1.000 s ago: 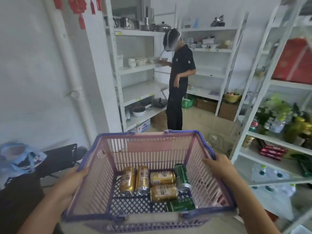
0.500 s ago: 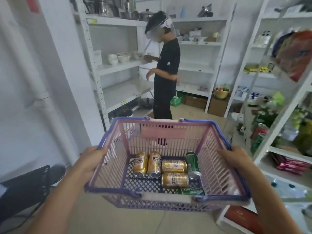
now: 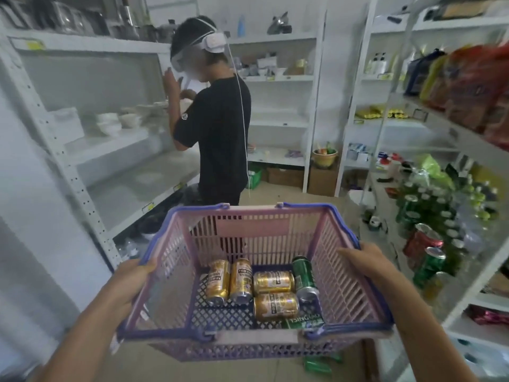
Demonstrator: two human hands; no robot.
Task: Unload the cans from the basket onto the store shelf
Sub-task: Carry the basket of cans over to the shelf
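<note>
Left hand (image 3: 135,274) and right hand (image 3: 360,257) each clamp a side rim of the basket (image 3: 249,336), fingers curled over, keeping it level so nothing rolls. Cans (image 3: 259,285) lie loose on the floor between the hands. Drinks shelf (image 3: 429,244) just right of the right hand. Person (image 3: 217,128) ahead blocks the aisle.

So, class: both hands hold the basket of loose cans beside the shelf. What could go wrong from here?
1. The cans lie loose on their sides in the basket; tilting it may roll them together.
2. Left hand and right hand are both occupied; freeing one could tip the basket.
3. Another person stands close ahead.
</note>
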